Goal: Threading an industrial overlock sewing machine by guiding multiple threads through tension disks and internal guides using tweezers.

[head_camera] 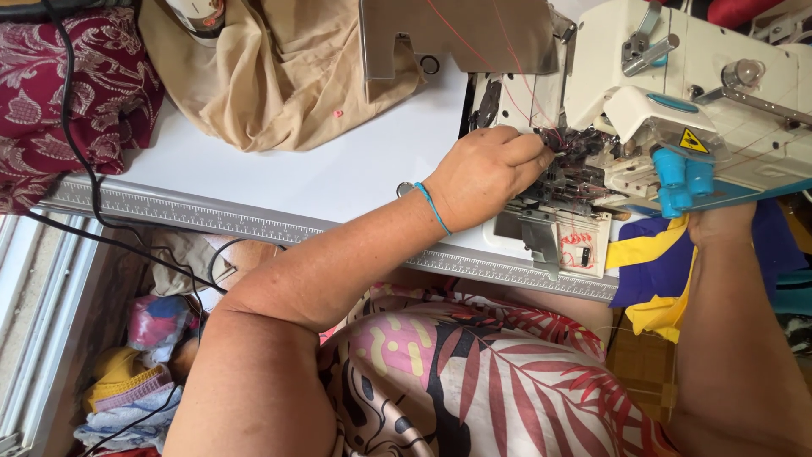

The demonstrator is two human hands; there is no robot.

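A white bench (338, 169) with a ruler edge holds a big white sewing machine (677, 76). Tan cloth (279, 76) lies bunched at the back. The left hand (486, 173) reaches into the machine, fingers (529, 152) pinched on thin red thread (558, 135). The right hand (719, 224) is under the machine, near yellow and blue cloth (651, 271); I cannot tell its grip.

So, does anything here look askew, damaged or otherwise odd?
Nothing looks damaged. The left hand works at the sewing machine needle area among loose red thread; beige fabric lies bunched on the table.
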